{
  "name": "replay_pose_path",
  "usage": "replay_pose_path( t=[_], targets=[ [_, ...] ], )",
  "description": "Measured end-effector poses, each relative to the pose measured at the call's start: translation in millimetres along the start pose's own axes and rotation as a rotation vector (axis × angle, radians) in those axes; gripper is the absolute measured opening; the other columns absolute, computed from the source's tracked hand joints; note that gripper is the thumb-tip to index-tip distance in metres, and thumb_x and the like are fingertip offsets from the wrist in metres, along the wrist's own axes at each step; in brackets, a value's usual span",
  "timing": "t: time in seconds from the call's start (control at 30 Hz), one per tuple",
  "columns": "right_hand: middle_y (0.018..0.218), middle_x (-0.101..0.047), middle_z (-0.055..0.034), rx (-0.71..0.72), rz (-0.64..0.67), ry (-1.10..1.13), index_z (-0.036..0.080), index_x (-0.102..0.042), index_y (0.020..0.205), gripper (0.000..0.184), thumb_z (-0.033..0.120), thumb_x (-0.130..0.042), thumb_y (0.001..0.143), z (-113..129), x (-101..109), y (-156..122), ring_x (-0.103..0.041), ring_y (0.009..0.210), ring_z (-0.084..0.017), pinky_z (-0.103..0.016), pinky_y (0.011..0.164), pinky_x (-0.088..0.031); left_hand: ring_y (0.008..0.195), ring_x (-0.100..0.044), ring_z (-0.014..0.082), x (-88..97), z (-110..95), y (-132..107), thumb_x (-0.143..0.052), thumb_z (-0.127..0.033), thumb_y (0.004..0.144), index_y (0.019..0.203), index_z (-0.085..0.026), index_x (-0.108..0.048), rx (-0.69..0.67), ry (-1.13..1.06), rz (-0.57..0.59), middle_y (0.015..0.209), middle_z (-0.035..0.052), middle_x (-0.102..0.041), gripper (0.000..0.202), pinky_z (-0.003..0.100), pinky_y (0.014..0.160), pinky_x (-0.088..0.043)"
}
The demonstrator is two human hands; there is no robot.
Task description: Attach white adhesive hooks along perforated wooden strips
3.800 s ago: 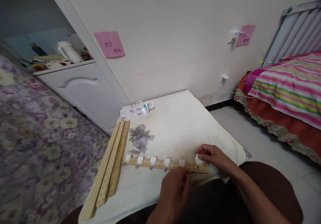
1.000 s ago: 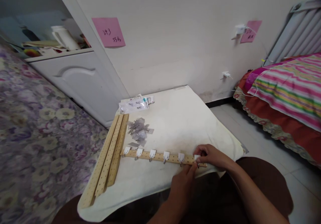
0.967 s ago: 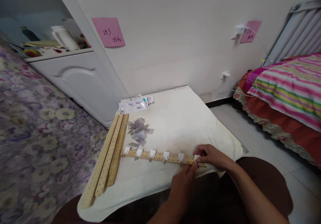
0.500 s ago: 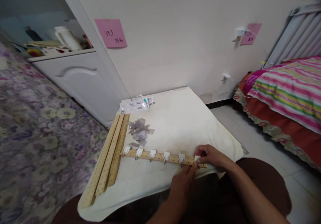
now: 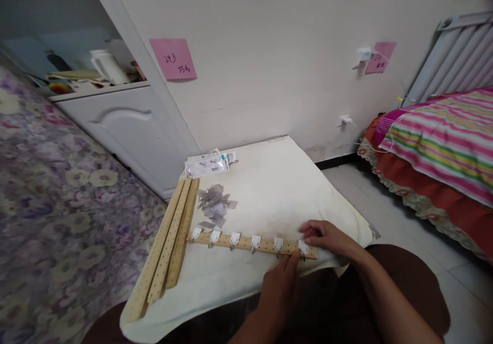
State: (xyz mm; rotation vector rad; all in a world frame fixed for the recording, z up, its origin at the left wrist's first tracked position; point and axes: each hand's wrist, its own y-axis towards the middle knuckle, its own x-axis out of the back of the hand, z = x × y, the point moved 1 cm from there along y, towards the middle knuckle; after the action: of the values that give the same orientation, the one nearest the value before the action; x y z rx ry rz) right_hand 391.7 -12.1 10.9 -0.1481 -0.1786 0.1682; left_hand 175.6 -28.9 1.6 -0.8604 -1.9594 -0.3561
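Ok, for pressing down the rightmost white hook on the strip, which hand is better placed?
Probably the right hand: its fingers are beside the upper part of the white hook. The left hand sits lower, at the near edge of the strip.

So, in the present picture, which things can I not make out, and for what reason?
All in the head view:
Left hand: its palm is hidden behind the back of the hand.
Right hand: whether its thumb touches the end white hook is too small to tell.
Pile of small translucent pieces: overlap hides their count.
Plastic packaging: print too small.
Striped bedding: cut off by the right edge.
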Motion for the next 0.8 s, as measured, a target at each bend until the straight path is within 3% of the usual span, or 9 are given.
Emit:
replay_pose_path(
  t=[0.17,0.37,0.6,0.8],
  targets=[
    [0.074,-0.054,0.0016,-0.034,-0.092,-0.060,0.017,-0.061,0.089,0.025,0.024,-0.066,0.067,-10,8,-20,-0.051,0.069,-0.014,-0.025,0.063,-0.040,0.108,-0.056,0.0189,-0.9,12,-11,-0.039,-0.011,0.085,0.135,-0.025,-0.034,-0.154,-0.128,-0.136,0.124,0.0082,-0.055,0.052,0.035,0.091,-0.047],
    [0.084,-0.052,0.0010,0.030,-0.250,-0.308,0.020,-0.059,0.097,0.040,0.015,-0.069,0.058,-22,-13,-42,-0.049,0.076,-0.015,-0.025,0.069,-0.041,0.091,-0.060,0.0167,-1.0,24,-24,-0.040,-0.013,0.087,0.123,-0.025,-0.045,-0.240,-0.183,-0.265,0.105,0.0053,-0.061,0.038,0.031,0.079,-0.051],
    [0.084,-0.054,0.0004,0.068,-0.388,-0.452,0.021,-0.058,0.084,0.024,0.016,-0.065,0.061,-29,-27,-39,-0.051,0.075,-0.016,-0.026,0.069,-0.040,0.084,-0.060,0.0163,-3.3,27,-37,-0.041,-0.009,0.083,0.112,-0.023,-0.053,-0.188,-0.151,-0.187,0.097,0.0046,-0.062,0.035,0.029,0.074,-0.049],
    [0.069,-0.053,0.0031,0.052,-0.391,-0.237,0.018,-0.059,0.083,0.020,0.015,-0.061,0.063,-29,-40,-45,-0.050,0.066,-0.014,-0.024,0.061,-0.039,0.088,-0.060,0.0179,-0.5,33,-49,-0.041,-0.010,0.081,0.108,-0.022,-0.056,-0.176,-0.171,-0.102,0.097,0.0054,-0.063,0.033,0.031,0.077,-0.049]
  ],
)
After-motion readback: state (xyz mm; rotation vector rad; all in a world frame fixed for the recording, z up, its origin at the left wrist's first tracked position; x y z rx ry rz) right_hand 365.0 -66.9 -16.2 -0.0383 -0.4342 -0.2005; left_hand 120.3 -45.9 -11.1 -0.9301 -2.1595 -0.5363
